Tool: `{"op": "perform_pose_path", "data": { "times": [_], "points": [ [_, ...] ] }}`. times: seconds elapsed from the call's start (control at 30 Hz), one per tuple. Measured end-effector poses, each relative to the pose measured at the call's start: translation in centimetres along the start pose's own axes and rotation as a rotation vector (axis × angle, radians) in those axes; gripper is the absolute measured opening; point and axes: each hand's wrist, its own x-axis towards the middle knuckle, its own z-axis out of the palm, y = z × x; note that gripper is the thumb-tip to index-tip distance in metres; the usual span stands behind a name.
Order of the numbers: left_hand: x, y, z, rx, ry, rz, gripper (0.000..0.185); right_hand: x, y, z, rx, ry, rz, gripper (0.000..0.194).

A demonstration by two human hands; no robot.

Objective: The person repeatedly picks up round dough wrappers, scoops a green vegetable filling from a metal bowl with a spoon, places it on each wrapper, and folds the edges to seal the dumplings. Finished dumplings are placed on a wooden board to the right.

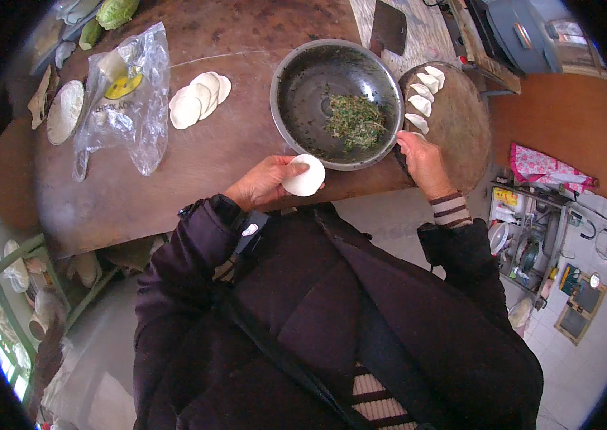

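A round white dough wrapper point(305, 177) lies across the fingers of my left hand point(268, 180), the thumb pressed on its top. This hand is just in front of a wide steel mixing bowl point(303, 80). Chopped green filling point(356, 121) is heaped on the right side of the bowl's floor. At the right rim, my right hand point(426, 164) grips a thin utensil point(387, 129) whose tip reaches into the filling; its exact kind is unclear. Several folded dumplings point(420, 105) sit in a row on a round wooden board point(462, 129), the nearest one partly hidden by my right hand.
Overlapping dough wrappers point(198, 100) lie on the brown table point(217, 156) left of the bowl. Farther left are a clear plastic bag point(126, 107) and a floury round disc point(65, 112). A cleaver point(388, 27) rests behind the bowl, and a cabbage point(116, 12) is at the far left.
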Motion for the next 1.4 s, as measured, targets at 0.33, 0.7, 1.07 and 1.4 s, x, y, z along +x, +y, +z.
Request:
{"op": "perform_pose_path", "data": {
  "times": [0.33, 0.7, 1.07, 1.4],
  "points": [
    [1.0, 0.3, 0.0, 0.040, 0.025, 0.038, 0.034, -1.0, 1.1, -1.0, -0.193, -0.265, -0.033, 0.033],
    [1.3, 0.2, 0.6, -0.009, 0.135, 0.093, 0.036, -0.9, 1.4, -0.7, -0.211, -0.420, -0.017, 0.030],
    [1.4, 0.3, 1.3, -0.082, 0.134, 0.120, 0.035, -1.1, 1.5, 0.5, -0.094, -0.371, -0.023, 0.022],
    [1.4, 0.1, 1.3, -0.101, 0.136, 0.135, 0.037, -1.2, 1.0, 0.8, -0.003, -0.441, -0.013, 0.020]
  ]
}}
